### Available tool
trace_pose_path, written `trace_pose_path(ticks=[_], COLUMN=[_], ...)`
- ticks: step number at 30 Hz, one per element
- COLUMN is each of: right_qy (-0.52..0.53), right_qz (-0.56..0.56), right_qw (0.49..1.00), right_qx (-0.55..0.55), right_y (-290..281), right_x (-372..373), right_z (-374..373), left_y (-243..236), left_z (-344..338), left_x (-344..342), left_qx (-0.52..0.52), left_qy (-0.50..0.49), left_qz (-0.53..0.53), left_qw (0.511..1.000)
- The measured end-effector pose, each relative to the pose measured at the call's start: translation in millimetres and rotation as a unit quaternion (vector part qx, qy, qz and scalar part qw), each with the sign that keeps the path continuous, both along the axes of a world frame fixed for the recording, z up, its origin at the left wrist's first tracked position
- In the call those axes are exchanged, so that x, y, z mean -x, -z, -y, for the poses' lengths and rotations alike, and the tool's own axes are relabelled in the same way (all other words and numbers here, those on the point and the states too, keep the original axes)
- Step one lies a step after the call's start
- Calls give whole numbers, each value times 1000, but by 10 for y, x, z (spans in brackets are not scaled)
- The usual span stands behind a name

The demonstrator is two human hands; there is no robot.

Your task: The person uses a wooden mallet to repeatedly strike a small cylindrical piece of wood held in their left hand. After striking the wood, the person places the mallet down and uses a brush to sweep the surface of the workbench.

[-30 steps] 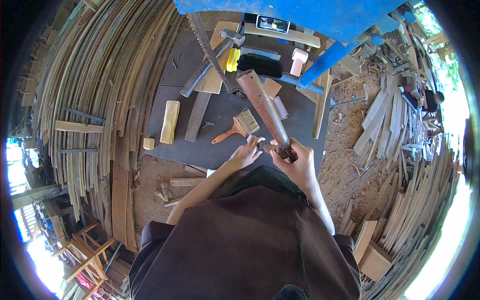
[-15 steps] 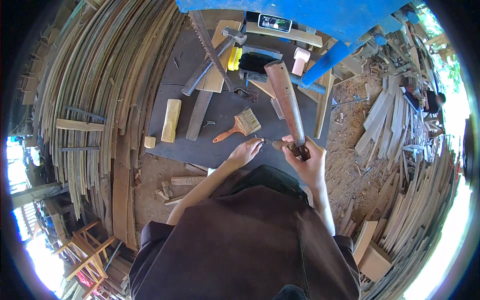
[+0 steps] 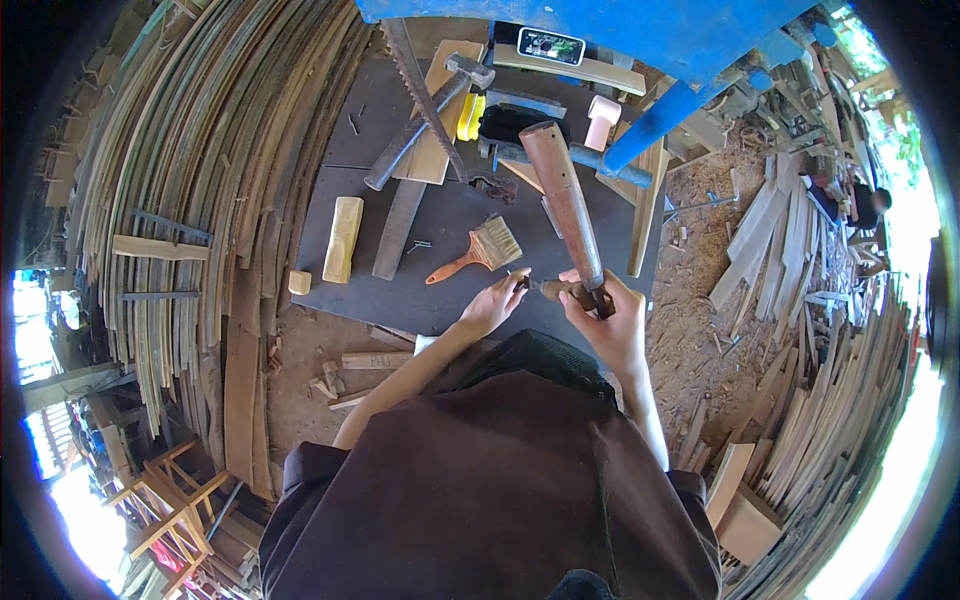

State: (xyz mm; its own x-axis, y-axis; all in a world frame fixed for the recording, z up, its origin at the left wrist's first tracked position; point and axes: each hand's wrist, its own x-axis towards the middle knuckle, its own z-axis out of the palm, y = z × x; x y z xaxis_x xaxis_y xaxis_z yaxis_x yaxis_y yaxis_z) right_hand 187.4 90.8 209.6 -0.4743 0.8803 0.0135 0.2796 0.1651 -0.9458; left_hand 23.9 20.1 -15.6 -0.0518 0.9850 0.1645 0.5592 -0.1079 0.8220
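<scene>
My right hand (image 3: 617, 318) is closed around a tool with a short brown wooden handle (image 3: 555, 290). From that grip rises a long brown tapered tube (image 3: 562, 195), its wide end toward the camera; how the two join is hidden by my fingers. My left hand (image 3: 494, 304) pinches the thin dark end of the wooden-handled tool. On the dark tabletop (image 3: 450, 215), just beyond my left hand, lies a flat paintbrush (image 3: 480, 250) with an orange-brown handle.
A hammer (image 3: 425, 125), a toothed saw blade (image 3: 415, 90), yellow block (image 3: 470, 117) and pale wood block (image 3: 343, 240) lie on the table. A blue metal frame (image 3: 640, 40) overhangs the far side, near a phone (image 3: 551, 46). Stacked boards (image 3: 200, 150) stand left.
The upper end of the brown tube has tipped slightly left. My right hand has shifted a little left with it; my left hand stays nearly still.
</scene>
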Motion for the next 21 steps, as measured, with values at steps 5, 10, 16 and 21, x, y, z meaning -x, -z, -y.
trace_pose_path(ticks=[5,10,16,21], right_qy=[0,-7,-9,-9], right_qz=[-1,13,19,9], right_qw=[1000,999,999,999], right_qx=[-22,-40,-32,-30], right_y=[3,-8,-34,-18], right_x=[0,12,57,50], right_z=[-15,-27,-41,-53], left_y=[-188,-236,-123,-141], left_z=[-19,-24,-32,-39], left_x=[-50,-58,-76,-86], left_qx=[-30,11,11,31], left_qy=[5,-2,-5,-13], left_qz=[-6,-39,-39,-22], left_qw=[1000,999,999,999])
